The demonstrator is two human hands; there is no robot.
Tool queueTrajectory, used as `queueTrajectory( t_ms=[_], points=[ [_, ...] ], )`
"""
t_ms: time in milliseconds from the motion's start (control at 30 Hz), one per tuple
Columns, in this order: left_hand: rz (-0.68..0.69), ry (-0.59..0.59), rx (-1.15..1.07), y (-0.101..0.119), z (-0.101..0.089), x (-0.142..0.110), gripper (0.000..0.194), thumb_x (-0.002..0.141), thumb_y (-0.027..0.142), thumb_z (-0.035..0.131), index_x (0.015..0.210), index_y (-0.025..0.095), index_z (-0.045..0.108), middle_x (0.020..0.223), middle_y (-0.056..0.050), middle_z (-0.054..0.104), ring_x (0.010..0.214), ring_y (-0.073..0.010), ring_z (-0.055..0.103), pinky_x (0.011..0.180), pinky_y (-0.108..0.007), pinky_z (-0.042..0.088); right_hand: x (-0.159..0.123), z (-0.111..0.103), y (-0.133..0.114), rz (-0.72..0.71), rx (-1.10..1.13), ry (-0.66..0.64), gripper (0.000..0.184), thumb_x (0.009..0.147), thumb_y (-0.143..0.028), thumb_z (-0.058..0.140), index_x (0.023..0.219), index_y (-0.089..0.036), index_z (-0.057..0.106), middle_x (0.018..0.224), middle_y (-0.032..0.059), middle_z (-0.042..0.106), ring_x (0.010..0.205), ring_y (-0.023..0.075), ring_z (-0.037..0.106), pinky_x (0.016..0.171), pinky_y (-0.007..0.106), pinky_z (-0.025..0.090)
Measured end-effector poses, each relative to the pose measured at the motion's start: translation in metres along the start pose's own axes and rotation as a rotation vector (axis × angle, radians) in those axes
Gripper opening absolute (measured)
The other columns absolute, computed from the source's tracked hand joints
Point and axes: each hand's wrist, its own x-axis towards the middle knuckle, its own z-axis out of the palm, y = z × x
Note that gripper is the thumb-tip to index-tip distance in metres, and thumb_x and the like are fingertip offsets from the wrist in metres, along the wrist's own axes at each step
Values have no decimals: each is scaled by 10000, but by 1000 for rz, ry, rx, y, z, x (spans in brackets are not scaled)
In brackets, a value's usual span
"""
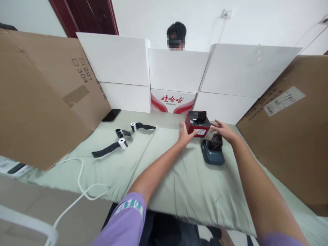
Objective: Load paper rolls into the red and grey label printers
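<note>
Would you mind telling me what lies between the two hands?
The red printer, in the head view: the left hand touches its left side, the right hand its right.

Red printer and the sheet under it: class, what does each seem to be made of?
Red printer: probably hard plastic, smooth and slightly glossy, with crisp moulded edges; both hands touch it. Sheet: pale green woven fabric, matt, creased and sagging at the edge.
</note>
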Motion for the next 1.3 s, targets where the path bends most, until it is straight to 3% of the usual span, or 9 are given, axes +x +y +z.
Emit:
queueTrajectory(
  t_ms=[67,200,267,400,633,733,867,1033,1300],
  points=[
    [10,-46,134,6,-6,-28,1176,748,681,754,1631,167,171,1722,-177,56,1600,-356,-18,1308,-525,10,-29,-8,24,-3,74,147,454,734,-496,785,1092,-222,728,1272,152,727,1036,278,736,877,414,591],
    [121,-555,411,15,3,-77,1284,669,720,785,1642,166,157,1695,-187,154,1588,-360,135,1304,-523,-31,-96,-1,76,128,238,202,453,810,-654,587,975,-269,761,1208,126,759,1188,329,694,981,484,568],
    [148,-659,468,16,11,-88,1285,673,645,821,1643,144,141,1687,-191,163,1580,-356,174,1308,-524,13,-123,14,89,31,246,326,481,776,-611,648,1070,-248,760,1260,113,741,1258,328,652,1069,495,516],
    [161,-591,322,20,-9,-88,1123,725,426,841,1632,205,217,1665,-139,255,1529,-336,331,1271,-509,276,-148,53,75,-74,260,380,635,726,-565,727,1250,-207,710,1333,132,700,1295,342,621,1100,531,482],
    [175,-386,198,34,-149,-90,1001,642,398,909,1530,256,471,1583,-89,457,1476,-354,421,1263,-492,309,-131,166,14,-194,402,101,641,782,-453,731,1364,-203,636,1451,120,618,1353,311,572,1169,526,416],
    [109,-274,222,31,-182,-98,991,688,415,883,1555,257,429,1597,-98,439,1488,-354,404,1262,-501,300,-119,209,7,-157,413,65,595,768,-414,702,1312,-175,667,1410,132,646,1326,324,584,1162,548,415],
    [40,-297,328,26,-192,-102,1048,696,433,874,1587,227,363,1596,-123,438,1484,-351,414,1245,-479,334,-116,231,19,-85,383,96,585,769,-408,620,1280,-127,668,1388,148,656,1316,328,581,1175,547,380],
    [82,-387,438,25,-192,-98,1008,675,400,883,1558,232,427,1575,-106,467,1421,-354,505,1211,-468,387,-123,223,32,-113,242,155,606,768,-389,609,1307,-113,628,1395,183,639,1302,318,587,1162,517,389],
    [66,-391,617,22,-193,-100,930,706,501,844,1522,236,484,1551,-94,508,1410,-327,524,1208,-457,385,-133,222,20,-205,3,233,478,822,-361,537,1229,-133,640,1232,181,699,1096,299,653,1004,478,488]
  ],
)
